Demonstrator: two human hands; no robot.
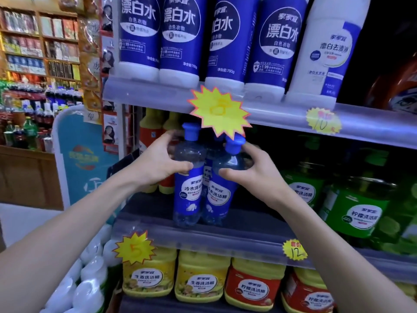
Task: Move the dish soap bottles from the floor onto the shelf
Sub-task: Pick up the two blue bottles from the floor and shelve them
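Note:
Three clear dish soap bottles with blue caps and blue labels stand at the front of the middle shelf (pixel 203 236). My left hand (pixel 158 161) is shut on the shoulder of the left dish soap bottle (pixel 188 190), which stands upright. My right hand (pixel 255 172) is shut on the right dish soap bottle (pixel 220 199), which tilts to the right at the top. A third bottle (pixel 207 175) shows between them, mostly hidden.
Blue and white bleach bottles (pixel 180 35) fill the shelf above, with a yellow star price tag (pixel 220 111) hanging over the bottle caps. Green dish soap jugs (pixel 356 213) sit to the right, yellow and red bottles (pixel 153 141) behind left, yellow jugs (pixel 200 281) below.

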